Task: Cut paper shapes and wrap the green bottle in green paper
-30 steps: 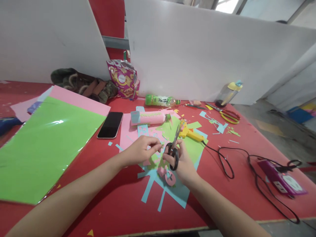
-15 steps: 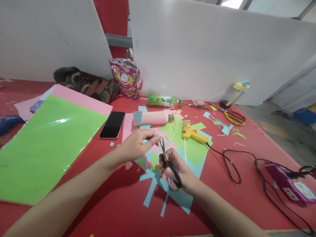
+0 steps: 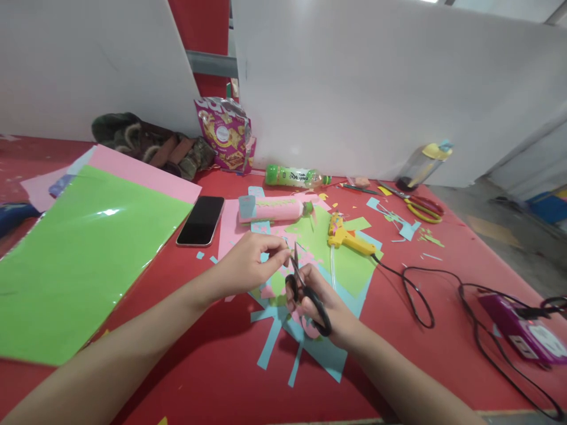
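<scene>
Black-handled scissors (image 3: 306,293) are gripped in my right hand (image 3: 326,301), fingers through the loops. Their blades point away from me and stand apart beside the fingertips of my left hand (image 3: 254,260). That hand is closed in a pinch on a tiny scrap of paper, mostly hidden by the thumb and finger. Beneath both hands lie cut paper pieces in pink, green and blue, over a blue sheet (image 3: 325,354) and a green sheet (image 3: 354,274). Just beyond, a pink paper-wrapped bottle (image 3: 279,211) with a green cap rests on its side.
A yellow glue gun (image 3: 349,239) lies right of the hands, its black cord running to a purple box (image 3: 518,324). Left are a phone (image 3: 201,221) and a green sheet in clear film (image 3: 97,254). Behind are a green-labelled bottle (image 3: 292,176), a snack bag (image 3: 225,136) and red-yellow scissors (image 3: 423,208).
The scissor blades have opened wider and sit slightly further right. My left fingertips have moved a little right and down. The view has tilted slightly.
</scene>
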`<state>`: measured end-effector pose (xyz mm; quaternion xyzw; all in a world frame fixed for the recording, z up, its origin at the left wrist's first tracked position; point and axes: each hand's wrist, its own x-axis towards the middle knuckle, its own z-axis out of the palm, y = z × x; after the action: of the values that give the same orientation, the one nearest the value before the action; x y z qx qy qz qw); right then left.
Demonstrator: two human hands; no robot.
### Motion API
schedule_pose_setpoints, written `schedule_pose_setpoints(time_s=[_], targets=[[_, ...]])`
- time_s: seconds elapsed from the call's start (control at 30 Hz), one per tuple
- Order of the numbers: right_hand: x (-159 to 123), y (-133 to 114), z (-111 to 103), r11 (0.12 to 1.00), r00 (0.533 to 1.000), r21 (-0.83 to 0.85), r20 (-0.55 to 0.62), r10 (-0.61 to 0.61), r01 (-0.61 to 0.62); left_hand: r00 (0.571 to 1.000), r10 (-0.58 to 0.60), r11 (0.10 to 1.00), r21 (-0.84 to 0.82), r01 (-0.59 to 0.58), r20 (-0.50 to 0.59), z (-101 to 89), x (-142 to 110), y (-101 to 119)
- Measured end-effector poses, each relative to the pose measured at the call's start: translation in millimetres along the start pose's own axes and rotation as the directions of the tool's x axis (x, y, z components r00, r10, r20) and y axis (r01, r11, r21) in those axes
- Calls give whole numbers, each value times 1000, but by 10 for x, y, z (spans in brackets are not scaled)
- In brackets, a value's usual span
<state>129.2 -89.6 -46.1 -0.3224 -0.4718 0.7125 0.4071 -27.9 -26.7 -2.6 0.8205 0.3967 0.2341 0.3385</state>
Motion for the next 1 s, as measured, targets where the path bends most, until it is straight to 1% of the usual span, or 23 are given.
schedule_pose_setpoints(time_s=[0.37, 0.6, 0.73, 1.0], targets=[[8, -13, 12, 999, 1000, -27, 19, -22, 23, 1000, 26, 1000, 13, -25, -16, 22, -1, -15], [12, 29, -30, 999, 998, -28, 43, -34, 36, 1000, 26, 999, 39, -26, -14, 21, -1, -4], [19, 33, -33, 998, 997, -20, 58, -50, 51, 999, 35, 999, 12, -35, -23, 15, 0, 1], [21, 12, -8, 999, 997, -4, 52, -49, 49, 998, 50, 998, -27, -51, -28, 2, -1, 2]])
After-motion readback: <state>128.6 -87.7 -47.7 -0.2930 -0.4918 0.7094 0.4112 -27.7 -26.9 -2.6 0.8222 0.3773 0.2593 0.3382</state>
